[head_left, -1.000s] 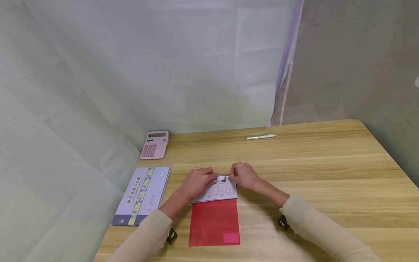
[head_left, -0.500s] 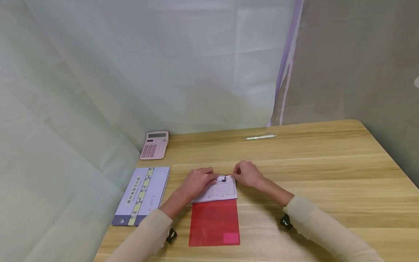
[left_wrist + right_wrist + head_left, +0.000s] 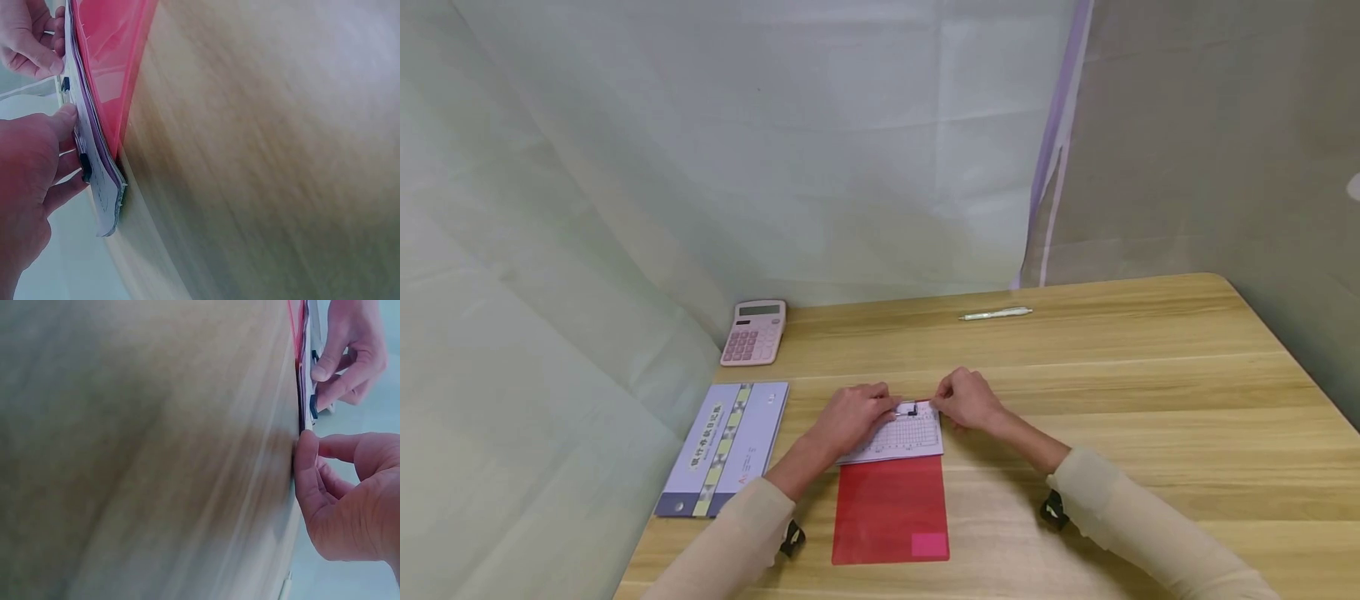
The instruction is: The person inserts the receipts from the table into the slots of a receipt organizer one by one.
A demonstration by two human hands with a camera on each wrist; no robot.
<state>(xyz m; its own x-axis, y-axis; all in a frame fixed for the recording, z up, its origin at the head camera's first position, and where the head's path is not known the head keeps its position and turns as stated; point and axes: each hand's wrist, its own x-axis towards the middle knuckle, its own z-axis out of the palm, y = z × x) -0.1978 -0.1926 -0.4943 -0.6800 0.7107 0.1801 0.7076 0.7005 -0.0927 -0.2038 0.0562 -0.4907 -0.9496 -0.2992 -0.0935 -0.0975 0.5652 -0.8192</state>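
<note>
A red translucent clipboard (image 3: 891,510) lies on the table, with a stack of printed grid forms (image 3: 904,438) over its upper part. At its top edge is a metal clip with black ends (image 3: 913,409). My left hand (image 3: 852,418) holds this clip from the left, thumb on top; the left wrist view shows the thumb and fingers around the clip (image 3: 85,167). My right hand (image 3: 967,400) pinches the top right corner of the forms and board between thumb and forefinger (image 3: 307,453). Whether it grips paper, board or both is hard to tell.
Left of the clipboard lies a lilac ledger book (image 3: 724,448). A pink calculator (image 3: 756,332) sits at the back left by the curtain. Toward the back of the wooden table (image 3: 1120,392) rests a white pen (image 3: 996,314). A pink label (image 3: 929,545) marks the clipboard's lower right corner.
My right hand has shifted slightly right, from beside the clip to the top right corner. My left hand, the clipboard and the forms have stayed in place.
</note>
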